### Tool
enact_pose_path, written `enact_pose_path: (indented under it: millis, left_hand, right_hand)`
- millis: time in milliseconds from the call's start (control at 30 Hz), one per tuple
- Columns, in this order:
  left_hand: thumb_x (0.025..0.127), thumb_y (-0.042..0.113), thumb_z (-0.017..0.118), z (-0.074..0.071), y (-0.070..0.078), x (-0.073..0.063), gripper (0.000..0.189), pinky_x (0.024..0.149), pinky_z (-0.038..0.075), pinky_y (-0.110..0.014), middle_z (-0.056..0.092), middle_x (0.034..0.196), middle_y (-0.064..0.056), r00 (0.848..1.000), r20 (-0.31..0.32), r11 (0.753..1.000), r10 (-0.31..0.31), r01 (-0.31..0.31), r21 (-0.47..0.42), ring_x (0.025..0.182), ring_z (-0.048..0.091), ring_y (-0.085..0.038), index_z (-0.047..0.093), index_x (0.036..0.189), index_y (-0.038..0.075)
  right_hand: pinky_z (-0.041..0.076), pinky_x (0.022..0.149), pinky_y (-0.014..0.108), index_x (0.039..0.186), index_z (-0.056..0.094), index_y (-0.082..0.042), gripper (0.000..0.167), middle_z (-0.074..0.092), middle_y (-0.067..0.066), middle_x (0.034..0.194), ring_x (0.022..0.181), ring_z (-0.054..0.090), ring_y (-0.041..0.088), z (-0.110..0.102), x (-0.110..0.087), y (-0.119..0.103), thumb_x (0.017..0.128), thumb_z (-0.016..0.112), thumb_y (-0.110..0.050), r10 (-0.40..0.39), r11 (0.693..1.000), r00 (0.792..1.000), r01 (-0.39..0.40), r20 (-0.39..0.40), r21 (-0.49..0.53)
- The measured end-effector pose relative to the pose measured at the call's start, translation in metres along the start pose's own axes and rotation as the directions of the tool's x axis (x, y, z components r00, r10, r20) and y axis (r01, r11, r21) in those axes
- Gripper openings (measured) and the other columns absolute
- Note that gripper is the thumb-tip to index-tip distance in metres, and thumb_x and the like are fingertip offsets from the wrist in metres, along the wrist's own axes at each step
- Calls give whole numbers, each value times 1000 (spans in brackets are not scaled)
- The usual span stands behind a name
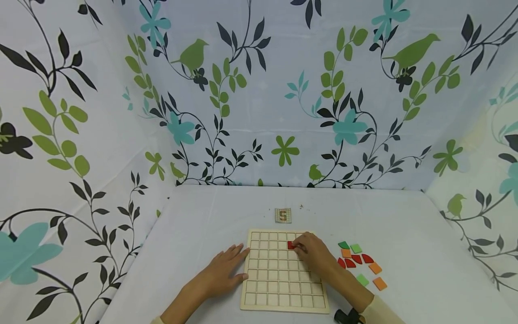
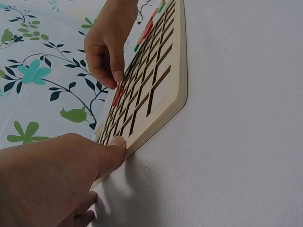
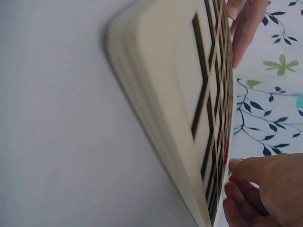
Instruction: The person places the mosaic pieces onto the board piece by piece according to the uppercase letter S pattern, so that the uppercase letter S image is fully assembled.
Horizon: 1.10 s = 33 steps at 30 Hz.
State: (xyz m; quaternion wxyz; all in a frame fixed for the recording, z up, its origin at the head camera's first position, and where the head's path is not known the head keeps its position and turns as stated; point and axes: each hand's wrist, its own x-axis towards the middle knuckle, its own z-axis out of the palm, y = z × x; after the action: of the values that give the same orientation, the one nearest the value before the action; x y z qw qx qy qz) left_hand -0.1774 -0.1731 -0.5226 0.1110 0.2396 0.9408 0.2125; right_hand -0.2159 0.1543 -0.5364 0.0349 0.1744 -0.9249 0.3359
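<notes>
A pale wooden board (image 1: 273, 286) with a grid of square cells lies on the table. My left hand (image 1: 222, 273) rests at its left side with fingers spread, and the thumb (image 2: 113, 153) touches the board's rim. Over the upper right part of the grid, my right hand (image 1: 313, 254) pinches a small red piece (image 1: 290, 245) at a cell. In the left wrist view, the right hand's (image 2: 108, 45) thumb and forefinger come together beside red on the board (image 2: 118, 96). The right wrist view shows that hand's (image 3: 270, 189) fingers curled, partly hiding the red piece (image 3: 227, 152).
Right of the board lie several loose flat pieces: red quarter-rounds (image 1: 367, 258), orange squares (image 1: 379, 284), light green squares (image 1: 356, 248) and a dark green piece (image 1: 344, 245). A small patterned card (image 1: 283, 215) sits behind the board. Printed cloth (image 1: 259, 112) hangs around the white table.
</notes>
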Motion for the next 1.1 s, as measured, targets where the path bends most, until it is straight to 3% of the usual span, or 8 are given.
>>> enact_pose_path:
  millis: [133,367,533,700,833,1100]
  left_hand:
    - [105,47,62,0,-1,-1,72,126,22,-68,30,172,-15,1000,-2,1000,-2,2,-2,160,25,-42,37,165,16]
    - [105,48,61,3,-2,0,73,126,22,-68,29,173,-15,1000,2,1000,1,-1,9,160,25,-42,36,166,16]
    - [105,50,60,3,-2,1,73,126,23,-68,29,173,-15,1000,6,1000,-4,3,19,160,25,-42,36,166,15]
    - [105,50,60,1,-2,0,73,126,22,-68,30,172,-15,1000,5,1000,-9,8,17,160,25,-42,36,165,15]
    - [105,50,60,1,-2,-1,73,126,22,-68,30,172,-15,1000,4,1000,-9,9,15,160,25,-42,36,165,15]
    - [106,49,60,2,-2,0,73,126,22,-67,30,173,-14,1000,5,1000,-4,4,7,160,26,-41,36,166,16]
  right_hand:
    - [59,92,41,111,76,-11,12,69,-1,111,106,67,18,-18,-9,6,100,73,-8,74,997,997,-75,-23,-11]
    - [60,94,46,123,72,-6,26,69,7,119,110,68,27,-66,-39,37,97,75,-5,100,993,990,-106,-96,-55]
    - [59,97,54,130,69,-3,33,67,14,126,114,66,35,-97,-61,66,98,75,-10,176,981,981,-182,-81,-72]
    - [57,98,58,132,69,-3,34,65,17,129,114,65,37,-114,-70,91,99,73,-11,235,971,972,-235,-16,-52]
    - [58,94,51,128,72,-6,29,67,12,122,108,66,28,-117,-70,102,100,73,-14,246,969,968,-245,42,-25]
    - [58,82,24,118,71,-4,21,66,9,112,101,65,22,-119,-63,111,99,75,-12,225,974,973,-225,57,2]
